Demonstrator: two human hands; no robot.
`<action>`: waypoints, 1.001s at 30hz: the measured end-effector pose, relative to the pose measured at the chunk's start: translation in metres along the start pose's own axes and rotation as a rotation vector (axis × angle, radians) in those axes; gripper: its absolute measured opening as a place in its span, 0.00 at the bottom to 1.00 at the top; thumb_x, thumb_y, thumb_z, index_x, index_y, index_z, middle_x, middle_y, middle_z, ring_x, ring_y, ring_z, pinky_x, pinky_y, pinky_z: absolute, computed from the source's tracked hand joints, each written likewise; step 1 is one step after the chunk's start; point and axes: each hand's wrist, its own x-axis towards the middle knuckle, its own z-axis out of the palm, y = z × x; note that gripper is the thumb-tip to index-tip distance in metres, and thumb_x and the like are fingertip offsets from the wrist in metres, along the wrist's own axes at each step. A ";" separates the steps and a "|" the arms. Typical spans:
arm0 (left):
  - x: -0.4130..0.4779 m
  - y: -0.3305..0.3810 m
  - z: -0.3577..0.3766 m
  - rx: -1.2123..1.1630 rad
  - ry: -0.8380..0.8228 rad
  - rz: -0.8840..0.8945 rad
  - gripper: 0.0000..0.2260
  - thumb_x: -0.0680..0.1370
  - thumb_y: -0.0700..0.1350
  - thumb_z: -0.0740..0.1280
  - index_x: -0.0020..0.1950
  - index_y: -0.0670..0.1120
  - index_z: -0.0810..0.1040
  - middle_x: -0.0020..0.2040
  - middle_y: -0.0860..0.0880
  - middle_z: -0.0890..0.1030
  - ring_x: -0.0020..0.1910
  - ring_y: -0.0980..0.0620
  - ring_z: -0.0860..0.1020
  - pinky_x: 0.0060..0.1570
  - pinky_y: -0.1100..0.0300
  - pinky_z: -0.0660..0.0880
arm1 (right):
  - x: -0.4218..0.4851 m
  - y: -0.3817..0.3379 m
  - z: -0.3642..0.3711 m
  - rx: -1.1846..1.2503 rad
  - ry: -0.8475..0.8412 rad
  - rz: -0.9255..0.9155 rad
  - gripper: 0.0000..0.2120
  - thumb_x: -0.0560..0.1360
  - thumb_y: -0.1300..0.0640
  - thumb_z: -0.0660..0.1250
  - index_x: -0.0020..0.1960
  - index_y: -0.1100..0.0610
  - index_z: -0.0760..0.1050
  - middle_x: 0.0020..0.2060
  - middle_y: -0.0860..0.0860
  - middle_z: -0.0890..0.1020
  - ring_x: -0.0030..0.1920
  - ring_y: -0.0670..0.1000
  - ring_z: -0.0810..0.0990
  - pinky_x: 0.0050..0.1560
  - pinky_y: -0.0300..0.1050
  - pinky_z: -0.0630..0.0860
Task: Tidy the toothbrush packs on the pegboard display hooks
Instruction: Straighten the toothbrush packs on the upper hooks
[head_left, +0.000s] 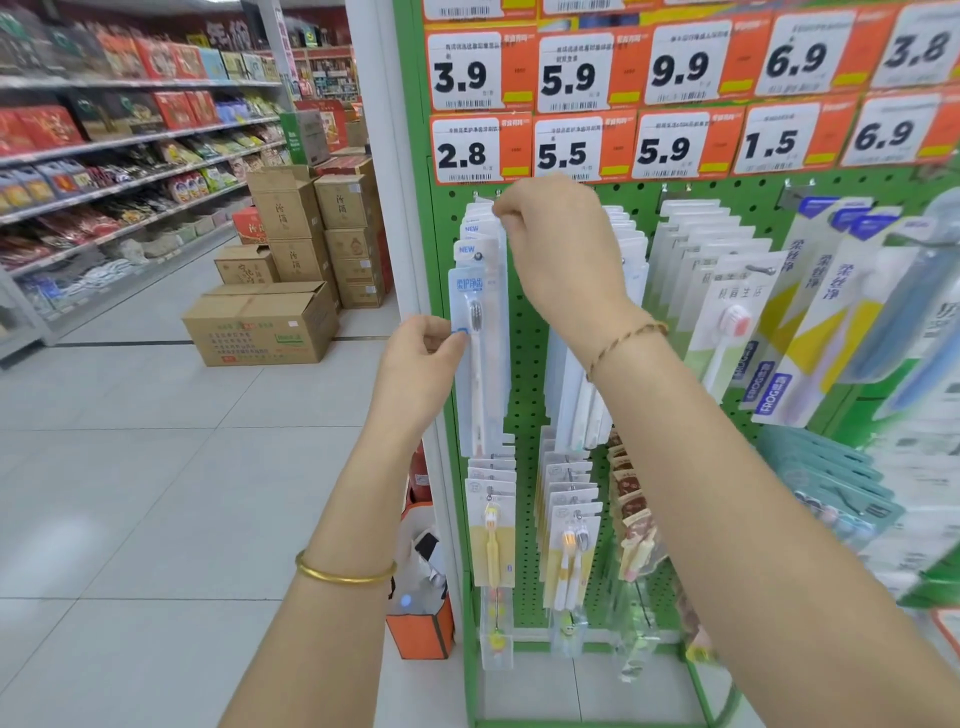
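Observation:
A green pegboard (527, 364) carries rows of toothbrush packs on hooks. At its left column hangs a stack of white-and-blue toothbrush packs (480, 322). My left hand (421, 358) pinches the left edge of the front pack in that stack, about halfway down. My right hand (561, 249) is raised to the top of the same stack, fingers closed on the pack tops at the hook. Further stacks of toothbrush packs (727, 312) hang to the right. Small yellow children's toothbrush packs (493, 530) hang on the row below.
Orange price tags (571, 150) line the board's top. A white post (400, 208) borders the board on the left. Stacked cardboard boxes (265, 322) stand on the tiled aisle floor. An orange bag (421, 629) sits at the board's foot. Stocked shelves (104, 156) run along the left.

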 end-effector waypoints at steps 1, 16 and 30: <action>-0.001 0.001 -0.001 0.004 0.024 0.006 0.04 0.79 0.44 0.65 0.52 0.47 0.73 0.44 0.55 0.75 0.44 0.58 0.74 0.47 0.63 0.71 | 0.006 0.000 0.001 -0.041 -0.012 -0.001 0.13 0.76 0.69 0.59 0.54 0.59 0.79 0.53 0.55 0.79 0.52 0.58 0.77 0.49 0.51 0.76; -0.013 0.018 0.000 -0.061 0.214 0.156 0.12 0.77 0.43 0.66 0.59 0.49 0.69 0.60 0.48 0.72 0.58 0.53 0.72 0.56 0.65 0.69 | 0.024 -0.001 0.010 -0.175 -0.070 0.024 0.12 0.78 0.49 0.64 0.55 0.55 0.79 0.52 0.53 0.79 0.59 0.57 0.69 0.48 0.47 0.68; -0.030 0.025 0.006 -0.159 0.308 0.277 0.09 0.76 0.38 0.66 0.52 0.49 0.71 0.54 0.51 0.71 0.52 0.57 0.72 0.44 0.75 0.67 | 0.005 0.001 -0.008 -0.271 0.019 0.106 0.09 0.76 0.53 0.64 0.49 0.53 0.81 0.51 0.52 0.76 0.59 0.57 0.67 0.48 0.48 0.57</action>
